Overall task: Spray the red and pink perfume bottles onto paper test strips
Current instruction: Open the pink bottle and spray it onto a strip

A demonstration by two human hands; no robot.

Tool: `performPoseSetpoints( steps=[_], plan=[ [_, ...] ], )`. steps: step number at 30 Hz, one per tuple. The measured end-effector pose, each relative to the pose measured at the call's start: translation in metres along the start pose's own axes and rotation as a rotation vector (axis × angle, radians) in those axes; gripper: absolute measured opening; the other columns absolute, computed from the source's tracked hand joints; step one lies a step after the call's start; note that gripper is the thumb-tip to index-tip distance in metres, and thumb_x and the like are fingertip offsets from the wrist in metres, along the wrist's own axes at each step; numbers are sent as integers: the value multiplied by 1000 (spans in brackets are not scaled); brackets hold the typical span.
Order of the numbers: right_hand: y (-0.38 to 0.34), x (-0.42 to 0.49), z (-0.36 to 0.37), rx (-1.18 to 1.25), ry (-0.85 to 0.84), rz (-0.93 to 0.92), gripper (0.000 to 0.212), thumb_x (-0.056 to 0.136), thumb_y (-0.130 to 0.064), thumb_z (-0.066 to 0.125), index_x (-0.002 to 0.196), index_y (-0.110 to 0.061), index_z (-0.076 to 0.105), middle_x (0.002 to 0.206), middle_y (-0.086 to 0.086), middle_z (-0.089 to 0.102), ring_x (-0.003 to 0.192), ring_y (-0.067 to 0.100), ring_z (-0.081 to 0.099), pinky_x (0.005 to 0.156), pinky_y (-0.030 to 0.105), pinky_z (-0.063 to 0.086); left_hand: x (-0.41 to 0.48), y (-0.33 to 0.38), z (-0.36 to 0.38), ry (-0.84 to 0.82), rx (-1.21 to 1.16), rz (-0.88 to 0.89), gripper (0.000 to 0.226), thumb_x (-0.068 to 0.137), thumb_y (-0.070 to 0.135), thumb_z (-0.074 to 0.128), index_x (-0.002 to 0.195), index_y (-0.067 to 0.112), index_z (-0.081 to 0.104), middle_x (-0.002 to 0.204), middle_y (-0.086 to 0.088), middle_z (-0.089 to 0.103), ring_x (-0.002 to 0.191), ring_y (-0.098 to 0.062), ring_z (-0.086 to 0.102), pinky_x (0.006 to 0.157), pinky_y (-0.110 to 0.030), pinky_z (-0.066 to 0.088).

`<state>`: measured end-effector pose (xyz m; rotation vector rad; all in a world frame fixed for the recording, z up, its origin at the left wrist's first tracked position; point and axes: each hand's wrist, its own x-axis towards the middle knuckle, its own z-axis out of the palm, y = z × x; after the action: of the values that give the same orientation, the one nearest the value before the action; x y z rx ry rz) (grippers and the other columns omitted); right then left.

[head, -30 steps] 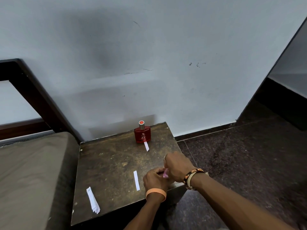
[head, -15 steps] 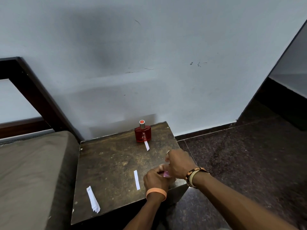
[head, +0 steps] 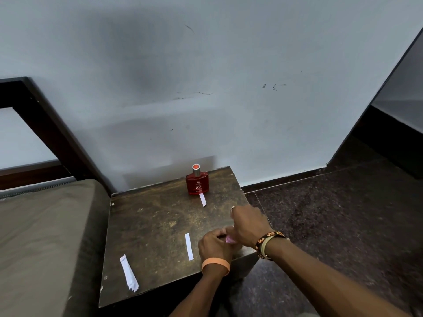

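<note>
Fingers [head: 220, 234] of the left hand [head: 214, 248] are clenched round the pink bottle [head: 230, 240], down at the worktop's [head: 148, 225] 5 o'clock corner. More on that in a moment.

Sweeping from the left: a small stack of strips [head: 129, 273] lies at 7 o'clock. Next, a single strip [head: 189, 246] lies flat at 6 o'clock, just beside the left hand and untouched. Up at 1 o'clock stands the red bottle [head: 197, 183], upright, with another strip [head: 202, 199] at its foot.

Now the action. Only a sliver of pink shows between the hands. The right hand [head: 249, 223] sits on top, fingers curled down over the bottle's head. Cap or nozzle under them, I cannot tell.

Here's the worry: that bottle is held right by the worktop's edge, with the hard floor [head: 332, 225] below, so a slip while working the top looks likely to send it over. No strip is at the bottle, and the nozzle's heading is hidden, so a press now would probably wet the worktop or a palm. A wrist swinging to 9 o'clock could also brush the loose strip away.
</note>
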<state>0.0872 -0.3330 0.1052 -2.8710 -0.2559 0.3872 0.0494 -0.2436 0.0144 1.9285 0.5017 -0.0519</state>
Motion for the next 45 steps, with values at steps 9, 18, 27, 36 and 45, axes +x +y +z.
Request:
performPoseSetpoints(
  steps=[9,18,27,36,45],
  plan=[
    [-3,0,4,-31,-66,-86,22,86,-22,73,103,-8,71,105,12,69,98,28,65,80,35,55,1,0,2,32,17,-14,8,67,23,75,74,23,77,64,10,72,61,2,64,59,-18,51],
    [3,-3,7,7,0,-7,23,86,-32,72,97,-11,71,94,9,70,92,26,67,71,32,51,-2,3,-1,19,-18,-10,11,63,26,79,73,29,76,63,17,70,62,6,63,58,-13,47],
    [2,-3,1,5,-22,-11,35,85,-35,70,112,-13,65,110,8,67,103,29,64,85,37,55,-3,3,-1,25,11,-6,10,63,25,78,73,25,76,67,10,72,64,-4,67,57,-17,50],
    [-5,-3,2,-66,-63,-109,17,87,-19,71,99,-7,70,100,13,68,95,29,65,72,33,50,-2,4,-1,20,17,-7,13,65,18,78,78,21,77,68,8,74,59,6,62,55,-10,45],
    [0,-1,-3,32,0,60,38,80,-43,76,99,-11,68,96,8,68,93,29,65,77,35,55,-5,5,-4,-15,10,-23,13,58,24,81,70,26,76,59,11,69,59,1,63,49,-11,44]
  ],
)
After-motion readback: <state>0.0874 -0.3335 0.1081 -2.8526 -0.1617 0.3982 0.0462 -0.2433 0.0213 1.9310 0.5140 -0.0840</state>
